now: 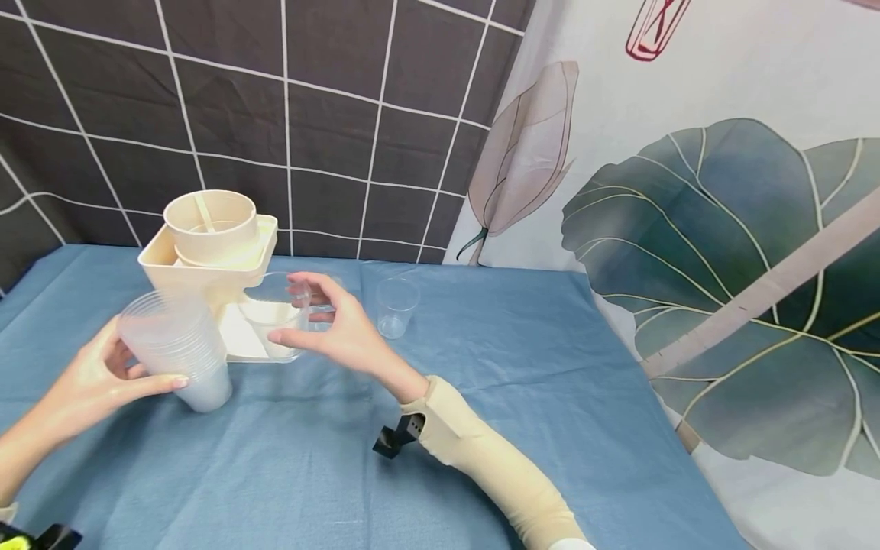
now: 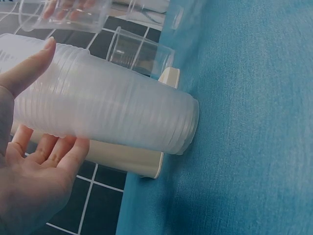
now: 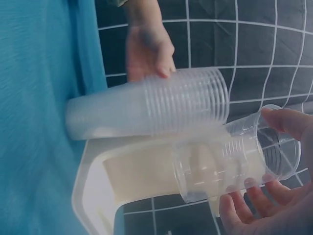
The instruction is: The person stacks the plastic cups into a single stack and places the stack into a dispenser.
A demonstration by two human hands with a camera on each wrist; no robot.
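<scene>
My left hand (image 1: 103, 382) grips a tall stack of nested translucent plastic cups (image 1: 182, 347), thumb on one side and fingers on the other. The stack leans, its rims toward the upper left and its bottom end close over the cloth. In the right wrist view, my right hand (image 3: 274, 200) holds a single clear plastic cup (image 3: 215, 164) near its rim, between thumb and fingers. This cup overlaps the base of a cream-coloured plastic stand (image 1: 237, 328) in the head view. A round cream container (image 1: 209, 221) sits on top of the stand.
Another clear cup (image 1: 397, 305) stands on the blue cloth-covered table (image 1: 495, 367), right of my right hand. One more clear cup shows partly behind that hand. A dark grid-patterned curtain (image 1: 330, 122) hangs behind, and a leaf-print cloth (image 1: 729, 252) at the right.
</scene>
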